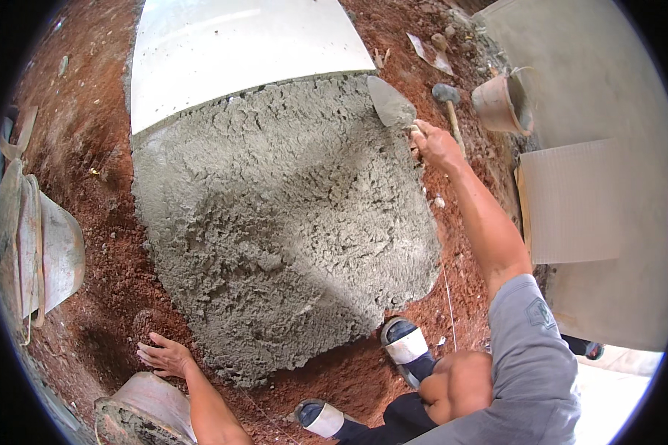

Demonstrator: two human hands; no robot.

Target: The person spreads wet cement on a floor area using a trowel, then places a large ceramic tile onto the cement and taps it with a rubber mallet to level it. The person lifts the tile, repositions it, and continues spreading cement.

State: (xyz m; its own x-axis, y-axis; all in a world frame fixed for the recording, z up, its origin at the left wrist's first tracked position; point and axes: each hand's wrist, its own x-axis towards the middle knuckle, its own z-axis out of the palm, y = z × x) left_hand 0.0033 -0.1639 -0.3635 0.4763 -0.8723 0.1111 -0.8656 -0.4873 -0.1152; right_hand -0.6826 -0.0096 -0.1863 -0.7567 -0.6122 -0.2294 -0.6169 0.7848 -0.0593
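Note:
My right hand [436,146] is closed round the handle of a trowel [390,102]. The flat, cement-smeared blade reaches the far right corner of a bed of wet grey mortar [289,222], close to the edge of a large white tile [245,55]. Smoother mortar runs along the tile's edge, while the middle and near part are rough and lumpy. At the lower left my left hand [169,356] hovers or rests over reddish soil with its fingers spread and nothing in them. A mortar-stained bucket [152,404] stands just below that hand.
Stacked buckets [56,248] lie at the left on red soil. A mallet [450,104] and another bucket [497,104] are at the far right by a grey wall [586,81]. Leaning there is a pale tile [571,204]. A thin string [448,304] runs past my sandaled foot [407,345].

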